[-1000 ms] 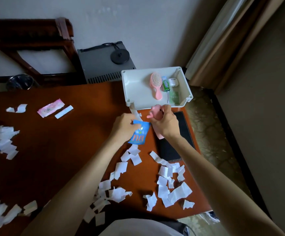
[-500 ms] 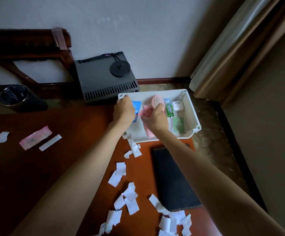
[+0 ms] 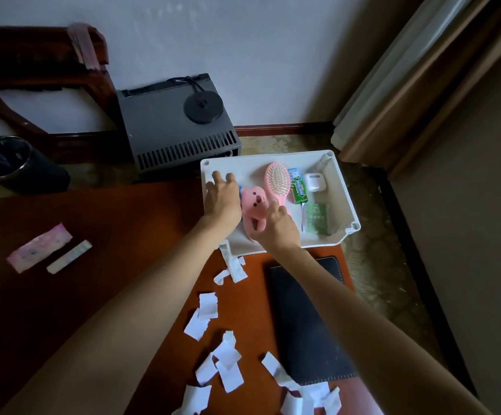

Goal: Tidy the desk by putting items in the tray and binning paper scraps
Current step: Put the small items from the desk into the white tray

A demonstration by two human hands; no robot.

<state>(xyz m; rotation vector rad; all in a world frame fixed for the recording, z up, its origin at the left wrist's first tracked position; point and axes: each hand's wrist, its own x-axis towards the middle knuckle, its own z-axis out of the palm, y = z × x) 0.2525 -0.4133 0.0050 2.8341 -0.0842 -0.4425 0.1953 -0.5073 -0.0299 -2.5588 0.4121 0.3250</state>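
While I lean over the table (image 3: 123,235), my left grip (image 3: 222,202) lies inside the white tray (image 3: 243,166), close to its left wall. The fingers are stretched out, spread apart and flat against the tray floor, clamped on nothing. A sliver of a blue packet (image 3: 240,191) shows at the edge of that grip, mostly hidden beneath it. My right grip (image 3: 276,229) is curled round the lower body of a pink toy bear (image 3: 253,202), which lies face up in the tray, just beside my left grip. To the right of the bear a pink hairbrush (image 3: 277,182), a green gum pack (image 3: 298,190) and a white earbud case (image 3: 314,182) lie side by side, with a green sachet (image 3: 316,218) nearer the tray's front right corner. The tray sits at the table's far right corner. A black notebook (image 3: 309,324) lies in front of it, and white paper scraps (image 3: 225,363) are scattered on the table to the notebook's left and at its near end. Well to the left, a pink wrapper (image 3: 39,248) and a white strip (image 3: 69,256) lie next to each other. Beyond the table stand a dark bin (image 3: 3,163) and a grey box (image 3: 177,133).
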